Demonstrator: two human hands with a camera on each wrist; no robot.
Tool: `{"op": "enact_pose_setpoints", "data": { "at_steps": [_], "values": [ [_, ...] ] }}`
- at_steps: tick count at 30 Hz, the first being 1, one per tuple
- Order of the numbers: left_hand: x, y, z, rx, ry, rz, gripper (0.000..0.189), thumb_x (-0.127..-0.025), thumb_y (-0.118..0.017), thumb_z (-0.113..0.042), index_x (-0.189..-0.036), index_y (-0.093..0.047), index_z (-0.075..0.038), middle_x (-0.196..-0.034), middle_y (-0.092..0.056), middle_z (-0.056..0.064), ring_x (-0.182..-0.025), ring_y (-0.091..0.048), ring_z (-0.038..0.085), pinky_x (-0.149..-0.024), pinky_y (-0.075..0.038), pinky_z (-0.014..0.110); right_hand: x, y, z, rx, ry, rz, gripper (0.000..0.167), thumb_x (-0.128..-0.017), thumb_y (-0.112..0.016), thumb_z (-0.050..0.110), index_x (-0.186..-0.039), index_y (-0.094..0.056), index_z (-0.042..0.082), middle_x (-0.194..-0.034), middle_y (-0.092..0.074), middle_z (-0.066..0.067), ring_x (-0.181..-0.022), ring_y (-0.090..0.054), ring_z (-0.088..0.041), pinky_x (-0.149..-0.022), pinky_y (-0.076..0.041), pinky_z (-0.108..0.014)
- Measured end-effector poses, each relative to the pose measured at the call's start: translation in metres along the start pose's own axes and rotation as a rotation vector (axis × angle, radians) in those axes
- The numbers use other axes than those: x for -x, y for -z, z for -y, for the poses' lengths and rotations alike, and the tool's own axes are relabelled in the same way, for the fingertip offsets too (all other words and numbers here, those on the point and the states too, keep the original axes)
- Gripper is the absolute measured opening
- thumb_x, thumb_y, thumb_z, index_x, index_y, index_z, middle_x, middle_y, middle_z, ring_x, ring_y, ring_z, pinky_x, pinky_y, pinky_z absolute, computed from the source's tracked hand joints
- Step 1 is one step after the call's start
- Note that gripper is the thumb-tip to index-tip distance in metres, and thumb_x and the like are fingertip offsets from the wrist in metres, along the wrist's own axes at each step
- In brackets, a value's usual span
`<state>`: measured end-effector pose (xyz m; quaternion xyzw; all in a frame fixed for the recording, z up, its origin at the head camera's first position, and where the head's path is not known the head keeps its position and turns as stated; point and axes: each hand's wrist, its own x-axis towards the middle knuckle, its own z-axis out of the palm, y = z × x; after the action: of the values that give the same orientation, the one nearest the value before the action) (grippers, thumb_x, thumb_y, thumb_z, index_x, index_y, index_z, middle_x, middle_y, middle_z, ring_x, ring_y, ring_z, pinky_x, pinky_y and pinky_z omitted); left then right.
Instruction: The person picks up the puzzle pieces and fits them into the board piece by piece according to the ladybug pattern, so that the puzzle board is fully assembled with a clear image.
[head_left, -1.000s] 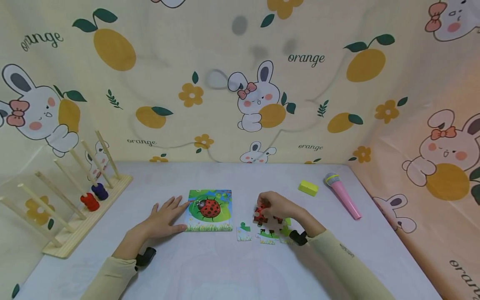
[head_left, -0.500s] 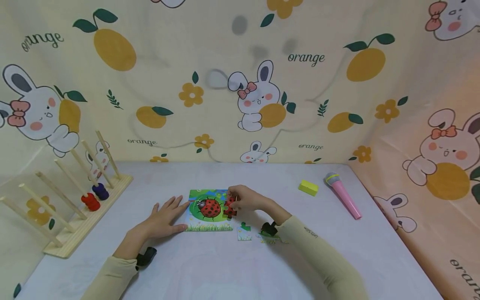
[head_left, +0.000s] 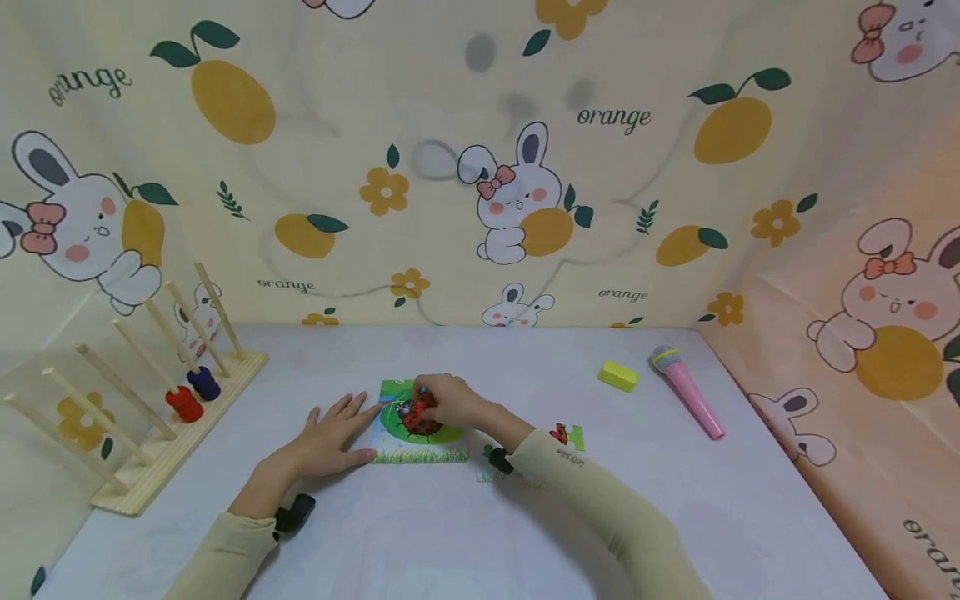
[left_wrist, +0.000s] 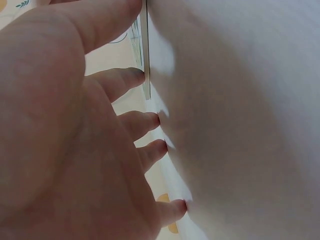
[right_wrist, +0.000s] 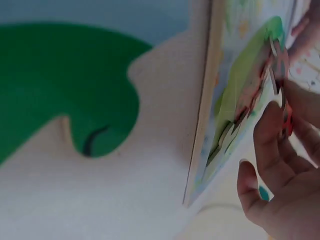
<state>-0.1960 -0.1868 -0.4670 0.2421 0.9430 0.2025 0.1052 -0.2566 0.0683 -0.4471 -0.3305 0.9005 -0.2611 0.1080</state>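
Note:
A square ladybug jigsaw board (head_left: pixel 431 456) lies in the middle of the white table, with a grassy strip along its near edge. Thumb and fingers of my right hand (head_left: pixel 456 402) pinch a red, black-spotted puzzle piece (right_wrist: pixel 287 120) over the upper middle of the board. This hand covers the board's upper right part in the head view. My left hand (head_left: pixel 324 440) rests spread at the board's left side, thumb and index fingertip right at its edge. Right of the board lie loose pieces, among them a red-and-green puzzle piece (head_left: pixel 576 437), partly hidden by the right forearm.
A wooden peg rack (head_left: pixel 142 467) stands at the left, bearing red beads (head_left: pixel 184 404) and dark blue beads (head_left: pixel 204 383). At the back right lie a yellow block (head_left: pixel 618 376) and a pink toy microphone (head_left: pixel 690 393). A printed curtain (head_left: pixel 345 100) hangs behind the table.
My right hand has picked up the red puzzle piece from the loose pieces and carried it left over the board. The left hand has stayed at the board's left edge.

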Motion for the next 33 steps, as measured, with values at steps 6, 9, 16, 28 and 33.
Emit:
{"op": "enact_pose_setpoints", "data": {
  "at_steps": [6, 9, 16, 28, 33],
  "values": [
    [0.000, 0.001, -0.001, -0.002, -0.004, -0.003, 0.075, -0.095, -0.064, -0.044, -0.154, -0.036, -0.009, -0.160, -0.022, 0.026, -0.146, -0.014, 0.051, -0.104, -0.006, 0.080, 0.004, -0.010, 0.003, 0.175, -0.009, -0.018, 0.046, -0.083, -0.084, 0.024, -0.118, -0.058, 0.010, -0.110, -0.055, -0.005, -0.095, -0.060, -0.018, -0.083, -0.050, -0.029],
    [-0.001, 0.000, 0.000, -0.009, 0.008, 0.002, 0.076, -0.095, -0.064, -0.046, -0.155, -0.036, -0.010, -0.161, -0.021, 0.026, -0.146, -0.014, 0.051, -0.105, -0.005, 0.080, 0.006, -0.012, 0.004, 0.245, -0.017, -0.026, 0.049, -0.082, -0.084, 0.030, -0.120, -0.058, 0.013, -0.109, -0.051, -0.005, -0.093, -0.059, -0.017, -0.085, -0.049, -0.035],
    [-0.001, -0.002, 0.000, -0.021, 0.017, 0.002, 0.076, -0.094, -0.064, -0.047, -0.155, -0.036, -0.011, -0.161, -0.021, 0.025, -0.146, -0.015, 0.050, -0.105, -0.006, 0.080, 0.009, -0.011, 0.010, 0.332, -0.055, -0.041, 0.049, -0.081, -0.084, 0.037, -0.121, -0.062, 0.017, -0.106, -0.057, -0.002, -0.094, -0.055, -0.017, -0.082, -0.043, -0.037],
    [-0.001, 0.000, -0.002, -0.015, 0.017, 0.003, 0.076, -0.094, -0.065, -0.046, -0.154, -0.037, -0.010, -0.161, -0.022, 0.025, -0.146, -0.014, 0.050, -0.105, -0.006, 0.080, 0.009, -0.015, 0.011, 0.386, -0.061, -0.043, 0.052, -0.080, -0.082, 0.044, -0.122, -0.067, 0.016, -0.109, -0.054, -0.002, -0.096, -0.049, -0.016, -0.081, -0.039, -0.036],
    [-0.001, -0.001, -0.001, -0.009, 0.009, -0.004, 0.076, -0.093, -0.066, -0.046, -0.154, -0.038, -0.010, -0.160, -0.022, 0.026, -0.146, -0.015, 0.050, -0.104, -0.006, 0.080, 0.008, -0.017, 0.010, 0.397, -0.064, -0.034, 0.055, -0.080, -0.082, 0.044, -0.124, -0.066, 0.016, -0.111, -0.055, -0.001, -0.099, -0.051, -0.017, -0.086, -0.042, -0.040]
  ]
}}
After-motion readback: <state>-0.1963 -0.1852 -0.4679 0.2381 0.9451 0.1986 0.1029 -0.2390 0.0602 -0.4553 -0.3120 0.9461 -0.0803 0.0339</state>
